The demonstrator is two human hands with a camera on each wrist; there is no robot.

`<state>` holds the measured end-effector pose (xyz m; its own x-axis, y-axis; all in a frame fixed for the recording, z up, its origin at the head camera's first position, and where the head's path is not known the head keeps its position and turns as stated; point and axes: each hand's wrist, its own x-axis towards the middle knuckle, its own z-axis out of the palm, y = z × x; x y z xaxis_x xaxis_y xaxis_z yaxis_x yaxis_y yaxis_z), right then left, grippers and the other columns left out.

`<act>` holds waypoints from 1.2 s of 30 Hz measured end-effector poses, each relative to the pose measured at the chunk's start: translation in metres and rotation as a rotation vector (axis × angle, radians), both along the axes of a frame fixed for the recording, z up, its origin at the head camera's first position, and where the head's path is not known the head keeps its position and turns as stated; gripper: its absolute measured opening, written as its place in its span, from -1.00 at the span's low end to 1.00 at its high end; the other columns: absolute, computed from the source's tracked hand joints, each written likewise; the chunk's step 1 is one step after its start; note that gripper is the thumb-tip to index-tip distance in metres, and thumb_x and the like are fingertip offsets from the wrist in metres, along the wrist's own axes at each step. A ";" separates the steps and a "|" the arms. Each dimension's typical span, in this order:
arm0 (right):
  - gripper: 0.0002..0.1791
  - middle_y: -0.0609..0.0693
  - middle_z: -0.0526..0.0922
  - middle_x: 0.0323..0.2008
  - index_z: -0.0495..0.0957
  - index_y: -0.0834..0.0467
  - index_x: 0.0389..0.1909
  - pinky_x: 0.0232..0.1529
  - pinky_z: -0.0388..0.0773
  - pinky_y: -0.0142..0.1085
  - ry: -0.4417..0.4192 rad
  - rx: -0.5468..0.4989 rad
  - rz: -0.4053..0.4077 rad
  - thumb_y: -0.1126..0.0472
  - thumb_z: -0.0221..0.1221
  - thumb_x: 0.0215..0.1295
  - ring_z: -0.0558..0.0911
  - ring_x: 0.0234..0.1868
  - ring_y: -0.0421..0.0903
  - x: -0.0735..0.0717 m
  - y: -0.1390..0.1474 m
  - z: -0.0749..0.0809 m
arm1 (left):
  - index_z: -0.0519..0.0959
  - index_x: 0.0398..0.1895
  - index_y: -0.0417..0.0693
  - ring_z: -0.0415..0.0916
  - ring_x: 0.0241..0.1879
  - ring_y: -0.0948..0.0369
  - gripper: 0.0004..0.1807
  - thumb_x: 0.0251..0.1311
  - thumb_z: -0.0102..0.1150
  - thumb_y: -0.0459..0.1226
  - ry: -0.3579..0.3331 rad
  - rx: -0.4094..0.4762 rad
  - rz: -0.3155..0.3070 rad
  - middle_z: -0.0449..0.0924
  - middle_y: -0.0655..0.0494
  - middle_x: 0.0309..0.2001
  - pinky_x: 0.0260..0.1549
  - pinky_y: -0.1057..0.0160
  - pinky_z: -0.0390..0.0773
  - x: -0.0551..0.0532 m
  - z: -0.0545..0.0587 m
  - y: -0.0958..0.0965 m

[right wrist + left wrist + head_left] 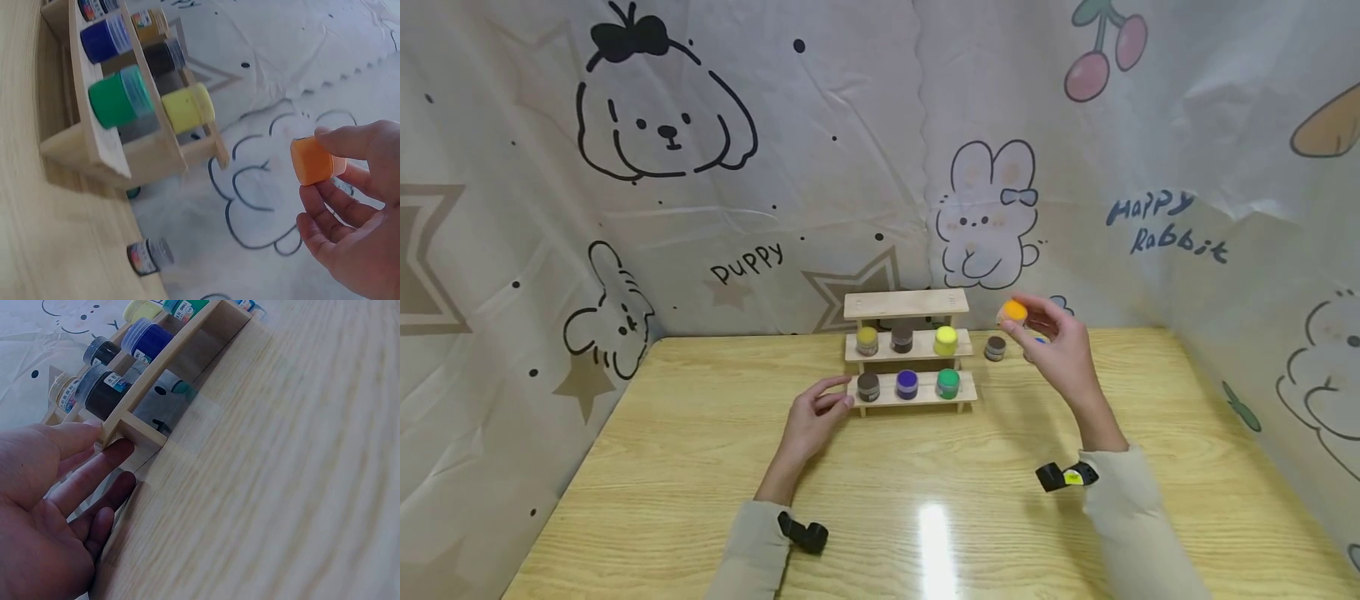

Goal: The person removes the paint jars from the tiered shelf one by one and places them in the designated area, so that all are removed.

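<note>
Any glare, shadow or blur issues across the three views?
Head: bright glare streak on the table, bottom centre; soft shadow beside the right sleeve. Left wrist: left hand looks dim, table grain softens toward the lower right. Right wrist: orange jar slightly soft; label on the dark jar too blurred to read.

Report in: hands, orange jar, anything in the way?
Left hand holding rack. Right hand pinching orange jar, raised. Dark jar beside rack; nothing visibly between orange jar and rack.
</note>
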<state>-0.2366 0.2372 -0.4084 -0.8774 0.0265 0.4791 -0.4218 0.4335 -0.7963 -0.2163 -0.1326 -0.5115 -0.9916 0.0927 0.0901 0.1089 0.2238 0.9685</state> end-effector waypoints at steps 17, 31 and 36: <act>-0.44 0.19 0.60 0.19 0.54 0.26 0.30 0.18 0.53 -0.27 -0.135 -0.044 -0.193 0.09 0.35 0.39 0.57 0.09 -0.17 0.001 0.042 -0.025 | 0.60 0.29 -0.06 0.70 0.01 0.04 -0.60 0.40 0.28 -0.33 -0.011 -0.014 0.007 0.74 -0.14 0.00 -0.06 0.38 0.54 0.000 -0.002 -0.002; -0.40 0.11 0.60 0.16 0.57 0.24 0.28 -0.06 0.50 -0.59 -0.271 -0.172 -0.354 0.05 0.42 0.31 0.57 0.03 -0.24 -0.009 0.082 -0.061 | 0.56 0.29 -0.27 0.67 0.04 -0.12 -0.58 0.40 0.25 -0.40 0.008 0.015 -0.007 0.70 -0.29 0.00 -0.13 0.45 0.49 0.004 0.009 0.002; -0.35 0.09 0.56 0.21 0.54 0.21 0.32 -0.09 0.47 -0.60 -0.340 -0.155 -0.382 -0.02 0.40 0.32 0.55 0.10 -0.13 -0.012 0.090 -0.070 | 0.53 0.28 -0.36 0.66 0.04 -0.16 -0.59 0.40 0.22 -0.44 0.011 0.004 -0.024 0.69 -0.34 0.00 -0.13 0.42 0.52 0.017 0.033 0.005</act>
<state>-0.2481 0.3270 -0.4785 -0.8967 0.4218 0.1341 0.0363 0.3720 -0.9275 -0.1998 -0.1277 -0.4788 -0.9880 0.1164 0.1016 0.1251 0.2172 0.9681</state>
